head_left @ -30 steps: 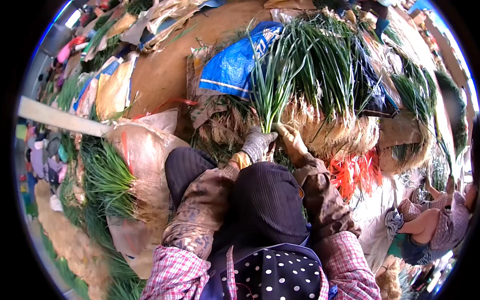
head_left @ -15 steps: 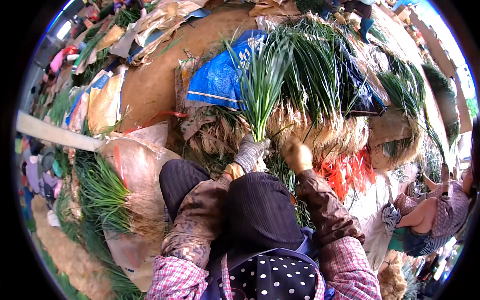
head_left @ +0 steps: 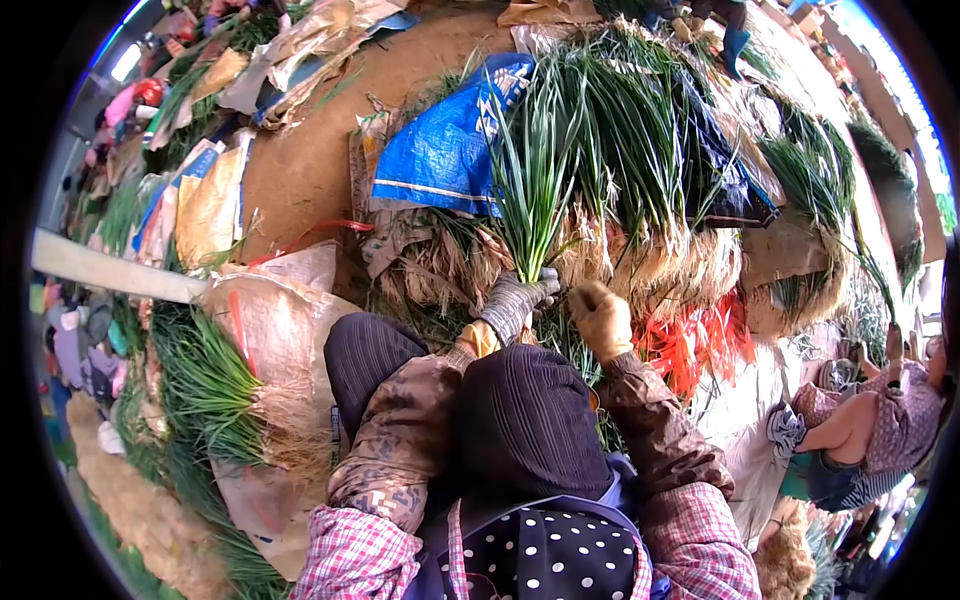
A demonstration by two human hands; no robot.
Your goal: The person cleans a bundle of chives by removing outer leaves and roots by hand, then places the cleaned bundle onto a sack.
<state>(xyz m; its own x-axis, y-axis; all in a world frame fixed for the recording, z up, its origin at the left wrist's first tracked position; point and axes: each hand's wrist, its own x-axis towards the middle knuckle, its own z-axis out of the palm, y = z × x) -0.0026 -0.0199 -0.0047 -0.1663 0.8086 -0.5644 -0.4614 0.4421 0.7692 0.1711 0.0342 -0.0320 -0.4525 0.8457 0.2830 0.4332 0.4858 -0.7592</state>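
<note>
My left hand [head_left: 512,303], in a grey glove, is closed around the lower end of a bunch of green onions [head_left: 536,215]. Their long leaves point up and away from me. Just to the right, my right hand [head_left: 602,318] wears a yellowish glove. Its fingers are curled in, and whatever they may hold is hidden. Beyond both hands lies a big pile of green onions [head_left: 625,130], roots toward me. A blue woven sheet [head_left: 435,160] lies to the left of the held bunch.
Red plastic strips [head_left: 690,350] lie right of my right hand. More rooted green onions [head_left: 215,385] rest on a pale sack [head_left: 290,310] at left. A dark sheet [head_left: 725,175] partly covers the pile. Another person [head_left: 870,430] sits at the right.
The held bunch has shifted slightly right with my left hand. My right hand, blurred before, is now sharper and a little lower, with its fingers curled.
</note>
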